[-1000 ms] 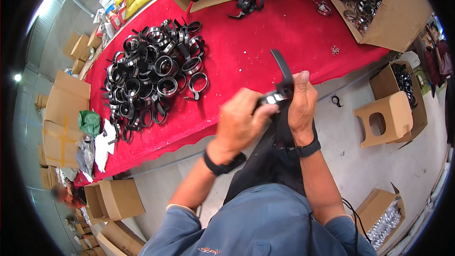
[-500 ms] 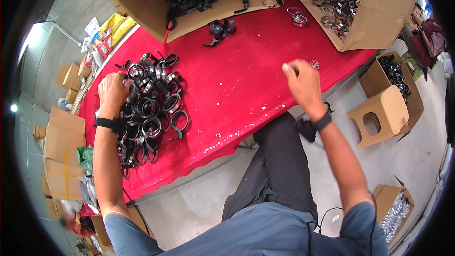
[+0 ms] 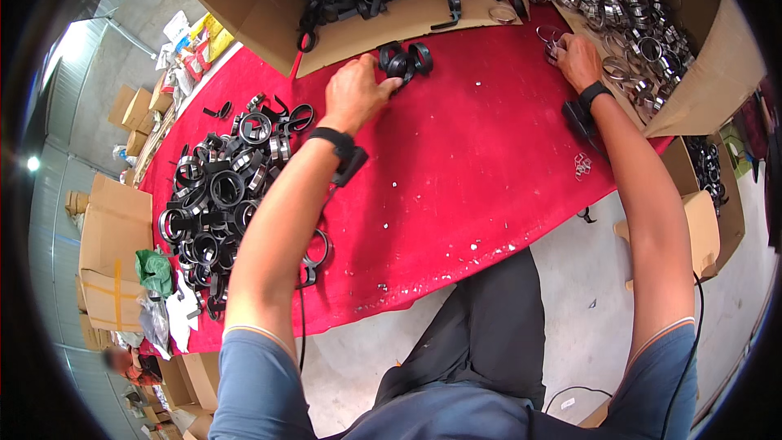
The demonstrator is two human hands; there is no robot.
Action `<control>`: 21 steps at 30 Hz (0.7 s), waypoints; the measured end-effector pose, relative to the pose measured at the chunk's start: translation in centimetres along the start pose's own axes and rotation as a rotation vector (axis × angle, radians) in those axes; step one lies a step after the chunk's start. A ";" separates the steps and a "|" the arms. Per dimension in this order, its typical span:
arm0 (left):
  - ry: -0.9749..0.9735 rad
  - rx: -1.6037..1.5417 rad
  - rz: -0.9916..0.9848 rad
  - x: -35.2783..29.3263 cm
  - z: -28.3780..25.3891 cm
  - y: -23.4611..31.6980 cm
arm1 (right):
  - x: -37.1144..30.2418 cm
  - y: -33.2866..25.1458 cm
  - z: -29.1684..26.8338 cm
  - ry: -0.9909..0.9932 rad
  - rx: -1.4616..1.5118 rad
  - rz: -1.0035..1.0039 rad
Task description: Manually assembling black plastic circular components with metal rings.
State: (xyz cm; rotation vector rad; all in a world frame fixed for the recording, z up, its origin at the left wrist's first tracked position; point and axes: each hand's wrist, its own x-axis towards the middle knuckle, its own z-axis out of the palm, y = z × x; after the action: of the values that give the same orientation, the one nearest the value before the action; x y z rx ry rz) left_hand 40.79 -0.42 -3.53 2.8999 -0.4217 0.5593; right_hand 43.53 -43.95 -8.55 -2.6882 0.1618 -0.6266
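My left hand [image 3: 356,96] reaches over the red-covered table to a small cluster of black ring-shaped pieces with tabs [image 3: 405,61]. Its thumb touches or nearly touches them, apart from the index finger. My right hand [image 3: 579,63] is at the front of the right-hand box, fingertips closed on a thin metal ring [image 3: 552,36]; the fingers partly cover it. On the table's left lies a heap of black rings joined with shiny metal bands [image 3: 226,189], partly behind my left forearm. Each wrist wears a black strap with a small black block.
One cardboard box [image 3: 252,16] of black rings lies open at the back. Another cardboard box [image 3: 733,65] with many metal rings stands to its right. Tiny clear bits [image 3: 582,165] lie on the red cloth [image 3: 456,171]. A tan stool [image 3: 700,232] is on the floor at right.
My left hand has left the heap and moved right and away from me to the black cluster. My right hand has moved forward to the metal rings by the right-hand box.
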 end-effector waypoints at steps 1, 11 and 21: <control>0.014 -0.060 -0.029 0.4 1.1 0.6 | -0.2 -0.1 0.1 0.015 -0.005 -0.042; 0.124 -0.294 -0.279 1.0 2.1 -0.3 | -0.7 -0.3 -3.4 0.277 0.139 0.160; 0.011 -0.157 0.213 -18.1 -5.8 5.0 | -24.0 -17.5 -6.9 -0.298 0.270 -0.739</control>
State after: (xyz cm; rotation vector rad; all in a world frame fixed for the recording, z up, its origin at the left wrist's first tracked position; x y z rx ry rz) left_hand 21.15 0.47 -4.68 2.7185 -0.7436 0.5447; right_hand 19.46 -25.46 -5.83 -2.4831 -0.9554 -0.3855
